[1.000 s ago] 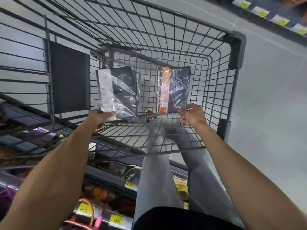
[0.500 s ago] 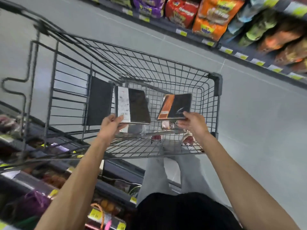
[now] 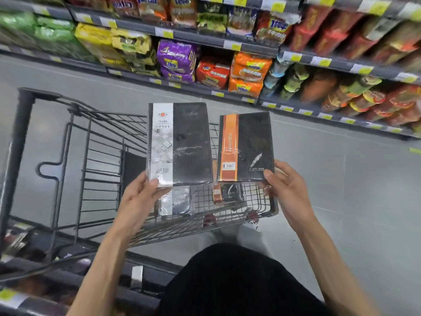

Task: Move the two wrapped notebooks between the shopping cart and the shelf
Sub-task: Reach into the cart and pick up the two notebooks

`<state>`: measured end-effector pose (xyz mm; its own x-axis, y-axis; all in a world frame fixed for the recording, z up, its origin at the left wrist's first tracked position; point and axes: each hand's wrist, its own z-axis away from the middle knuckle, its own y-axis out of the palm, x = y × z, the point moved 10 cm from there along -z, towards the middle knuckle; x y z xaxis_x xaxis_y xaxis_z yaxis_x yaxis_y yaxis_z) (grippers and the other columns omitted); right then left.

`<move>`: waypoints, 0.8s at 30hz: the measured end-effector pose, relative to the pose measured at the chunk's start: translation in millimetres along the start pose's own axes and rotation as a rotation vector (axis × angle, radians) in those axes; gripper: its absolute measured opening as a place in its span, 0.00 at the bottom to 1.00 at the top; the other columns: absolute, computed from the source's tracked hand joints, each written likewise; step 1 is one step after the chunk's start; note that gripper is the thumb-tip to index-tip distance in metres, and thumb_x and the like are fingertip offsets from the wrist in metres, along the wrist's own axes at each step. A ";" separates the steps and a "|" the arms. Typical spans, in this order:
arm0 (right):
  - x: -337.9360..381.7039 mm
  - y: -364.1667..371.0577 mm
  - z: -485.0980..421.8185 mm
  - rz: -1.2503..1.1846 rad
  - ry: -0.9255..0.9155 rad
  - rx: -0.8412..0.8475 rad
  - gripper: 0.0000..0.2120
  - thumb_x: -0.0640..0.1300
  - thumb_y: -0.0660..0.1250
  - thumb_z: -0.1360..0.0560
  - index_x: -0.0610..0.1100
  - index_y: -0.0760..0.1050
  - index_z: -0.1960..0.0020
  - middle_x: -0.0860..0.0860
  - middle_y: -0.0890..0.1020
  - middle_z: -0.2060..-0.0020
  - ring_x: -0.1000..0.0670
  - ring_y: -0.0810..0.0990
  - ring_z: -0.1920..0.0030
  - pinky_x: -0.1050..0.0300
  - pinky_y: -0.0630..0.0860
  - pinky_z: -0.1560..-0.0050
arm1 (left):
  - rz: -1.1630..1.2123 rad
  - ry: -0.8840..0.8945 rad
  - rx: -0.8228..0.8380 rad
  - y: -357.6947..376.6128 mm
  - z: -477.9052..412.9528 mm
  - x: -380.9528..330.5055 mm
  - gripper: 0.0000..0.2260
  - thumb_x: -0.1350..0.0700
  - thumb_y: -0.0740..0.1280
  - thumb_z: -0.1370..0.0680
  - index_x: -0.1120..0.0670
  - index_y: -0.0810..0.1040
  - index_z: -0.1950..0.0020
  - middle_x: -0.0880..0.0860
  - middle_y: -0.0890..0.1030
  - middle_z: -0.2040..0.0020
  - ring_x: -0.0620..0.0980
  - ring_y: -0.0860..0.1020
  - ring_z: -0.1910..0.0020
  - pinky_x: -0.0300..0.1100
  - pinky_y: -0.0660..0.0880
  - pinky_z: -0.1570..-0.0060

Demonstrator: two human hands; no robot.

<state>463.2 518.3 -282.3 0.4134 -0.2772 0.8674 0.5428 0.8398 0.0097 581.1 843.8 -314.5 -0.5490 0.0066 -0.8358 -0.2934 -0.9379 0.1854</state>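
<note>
While left hand [image 3: 141,197] grips one notebook [image 3: 182,142], right hand [image 3: 284,190] grips another [image 3: 248,147].

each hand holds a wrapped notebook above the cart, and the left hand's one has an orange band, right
No: in the head view the left hand holds the white-banded notebook; the right hand holds the orange-banded notebook. Both are above the cart.
</note>
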 end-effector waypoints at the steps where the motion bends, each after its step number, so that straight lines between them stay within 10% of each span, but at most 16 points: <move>1: 4.8 -8.9 5.1 -0.024 -0.021 -0.022 0.15 0.36 0.66 0.20 0.42 0.76 0.35 0.47 0.87 0.55 0.50 0.79 0.64 0.62 0.77 0.65 | -0.002 0.038 0.027 11.7 0.2 -15.3 0.28 0.52 0.69 0.21 0.66 0.66 0.28 0.52 0.83 0.50 0.51 0.82 0.46 0.53 0.74 0.34; 5: 24.4 -48.4 30.6 -0.148 -0.105 -0.126 0.14 0.37 0.66 0.21 0.45 0.77 0.37 0.48 0.87 0.57 0.51 0.79 0.65 0.60 0.76 0.64 | -0.079 0.125 0.108 65.8 6.3 -62.4 0.35 0.41 0.75 0.29 0.58 0.70 0.30 0.51 0.83 0.43 0.52 0.80 0.39 0.56 0.72 0.33; 10: 38.1 -112.3 57.5 -0.274 -0.205 -0.267 0.22 0.44 0.71 0.25 0.37 0.74 0.33 0.47 0.85 0.61 0.52 0.77 0.68 0.62 0.76 0.68 | -0.119 0.203 0.160 133.5 4.0 -82.2 0.29 0.53 0.69 0.24 0.52 0.65 0.24 0.54 0.78 0.32 0.59 0.76 0.34 0.66 0.68 0.33; 13: 50.2 -152.5 74.5 -0.318 -0.295 -0.356 0.25 0.60 0.78 0.37 0.49 0.83 0.45 0.48 0.84 0.62 0.52 0.77 0.69 0.61 0.76 0.68 | -0.156 0.184 0.190 176.9 4.3 -86.7 0.47 0.38 0.80 0.37 0.48 0.63 0.24 0.51 0.79 0.33 0.54 0.78 0.35 0.57 0.76 0.37; 16: 54.3 -198.3 86.9 -0.365 -0.344 -0.406 0.09 0.52 0.72 0.32 0.56 0.85 0.53 0.52 0.81 0.67 0.53 0.76 0.71 0.61 0.76 0.67 | -0.143 0.122 0.175 216.2 -1.7 -81.0 0.58 0.35 0.83 0.48 0.43 0.60 0.23 0.52 0.74 0.28 0.52 0.75 0.32 0.50 0.76 0.36; 24: 57.7 -353.5 104.3 -0.353 -0.358 -0.548 0.15 0.40 0.68 0.23 0.48 0.78 0.37 0.52 0.80 0.65 0.52 0.74 0.68 0.62 0.72 0.69 | 0.001 0.138 0.390 397.3 -8.2 -46.2 0.34 0.51 0.80 0.32 0.51 0.70 0.31 0.58 0.81 0.37 0.55 0.82 0.41 0.46 0.80 0.44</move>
<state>218.9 254.1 -183.8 -0.0663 -0.2397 0.9686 0.9249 0.3494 0.1498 496.3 468.0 -206.5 -0.4469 -0.0659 -0.8922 -0.5821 -0.7359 0.3459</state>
